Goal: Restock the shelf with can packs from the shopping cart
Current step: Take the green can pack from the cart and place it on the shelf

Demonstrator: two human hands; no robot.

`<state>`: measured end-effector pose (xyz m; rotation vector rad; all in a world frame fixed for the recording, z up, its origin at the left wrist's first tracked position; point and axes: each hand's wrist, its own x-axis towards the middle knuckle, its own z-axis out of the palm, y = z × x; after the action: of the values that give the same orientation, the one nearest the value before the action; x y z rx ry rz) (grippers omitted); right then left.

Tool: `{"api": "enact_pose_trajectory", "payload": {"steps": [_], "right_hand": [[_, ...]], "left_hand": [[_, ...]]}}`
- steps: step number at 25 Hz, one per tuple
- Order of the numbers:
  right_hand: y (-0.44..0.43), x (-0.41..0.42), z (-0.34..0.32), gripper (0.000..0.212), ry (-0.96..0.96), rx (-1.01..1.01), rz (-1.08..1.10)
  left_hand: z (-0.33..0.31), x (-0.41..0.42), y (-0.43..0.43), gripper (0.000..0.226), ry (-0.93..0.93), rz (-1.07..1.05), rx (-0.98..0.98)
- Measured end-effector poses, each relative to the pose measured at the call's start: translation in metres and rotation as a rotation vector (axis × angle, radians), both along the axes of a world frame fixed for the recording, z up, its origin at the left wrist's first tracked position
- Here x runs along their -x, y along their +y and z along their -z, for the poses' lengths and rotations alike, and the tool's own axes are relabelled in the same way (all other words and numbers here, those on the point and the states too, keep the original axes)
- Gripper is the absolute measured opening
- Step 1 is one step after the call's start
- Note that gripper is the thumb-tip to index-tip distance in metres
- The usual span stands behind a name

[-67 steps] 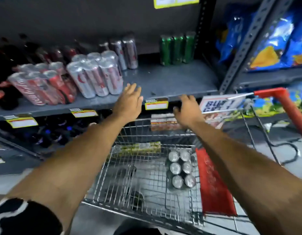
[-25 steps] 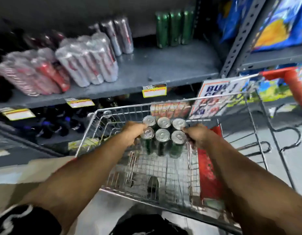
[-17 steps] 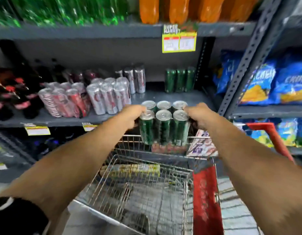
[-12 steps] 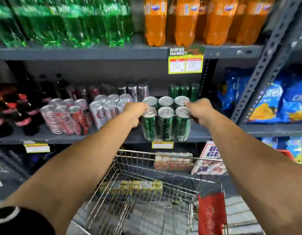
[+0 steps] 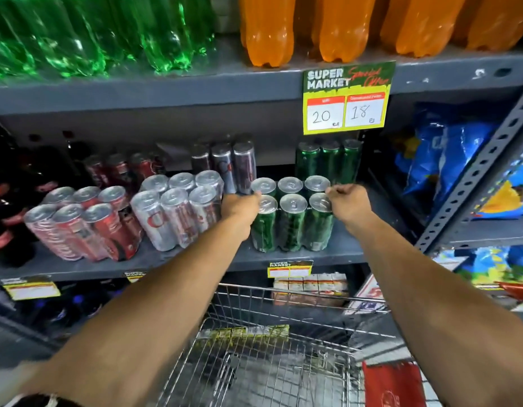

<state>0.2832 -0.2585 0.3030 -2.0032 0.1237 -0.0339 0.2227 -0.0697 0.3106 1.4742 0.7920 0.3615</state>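
On the grey middle shelf [image 5: 357, 254], near its front edge, stood a shrink-wrapped six-pack of green cans [image 5: 292, 218], upright. Both hands gripped it: the left hand [image 5: 239, 205] closed on its left side, the right hand [image 5: 347, 202] pinching the wrap at the top right corner. Just left of it sat a silver can pack [image 5: 178, 210], with a red can pack [image 5: 81, 224] beyond. Below, the wire shopping cart [image 5: 269, 362] stood against the shelving.
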Motion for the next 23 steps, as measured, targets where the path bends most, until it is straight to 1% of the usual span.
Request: {"api": "enact_pose_trajectory", "payload": {"steps": [1, 3, 4, 5, 6, 7, 8, 9, 10, 11, 12, 15, 18, 23], "right_hand": [[0.001, -0.002, 0.002, 0.031, -0.001, -0.013, -0.012], [0.001, -0.003, 0.003, 0.029, -0.004, -0.018, -0.048], [0.000, -0.002, 0.003, 0.029, -0.007, -0.012, -0.068], [-0.003, 0.001, 0.003, 0.030, 0.001, -0.005, -0.091], [-0.009, 0.005, 0.004, 0.039, 0.023, 0.002, -0.125], [-0.015, 0.012, 0.004, 0.058, 0.060, 0.004, -0.186], [-0.022, 0.019, 0.007, 0.077, 0.085, -0.003, -0.265], [-0.027, 0.026, 0.010, 0.091, 0.084, -0.004, -0.342], [-0.029, 0.032, 0.013, 0.100, 0.056, 0.002, -0.403], [-0.030, 0.035, 0.016, 0.102, 0.012, 0.023, -0.441], [-0.030, 0.038, 0.019, 0.100, -0.033, 0.058, -0.456], [-0.028, 0.040, 0.024, 0.088, -0.119, 0.096, -0.434], [-0.037, 0.035, 0.030, 0.085, -0.114, 0.124, -0.433], [-0.081, 0.023, 0.022, 0.080, -0.142, 0.205, -0.384]], "left_hand": [[0.001, -0.001, 0.001, 0.042, 0.009, 0.000, 0.003], [-0.001, 0.003, 0.002, 0.024, 0.028, 0.022, 0.021], [0.000, 0.007, 0.002, 0.022, 0.039, 0.041, 0.011], [0.001, 0.012, 0.003, 0.025, 0.040, 0.079, -0.014], [0.005, 0.018, 0.003, 0.025, 0.025, 0.127, -0.047], [0.008, 0.025, 0.003, 0.019, 0.005, 0.193, -0.090], [0.013, 0.033, 0.002, 0.019, 0.011, 0.291, -0.137], [0.017, 0.041, 0.001, 0.029, 0.041, 0.386, -0.206], [0.024, 0.044, 0.002, 0.042, 0.075, 0.453, -0.275], [0.030, 0.044, 0.002, 0.051, 0.112, 0.481, -0.353], [0.035, 0.042, 0.003, 0.055, 0.130, 0.485, -0.410], [0.042, 0.035, 0.007, 0.051, 0.149, 0.456, -0.459], [0.043, 0.031, 0.001, 0.052, 0.159, 0.489, -0.488], [0.035, 0.016, -0.047, 0.046, 0.117, 0.543, -0.550]]}}
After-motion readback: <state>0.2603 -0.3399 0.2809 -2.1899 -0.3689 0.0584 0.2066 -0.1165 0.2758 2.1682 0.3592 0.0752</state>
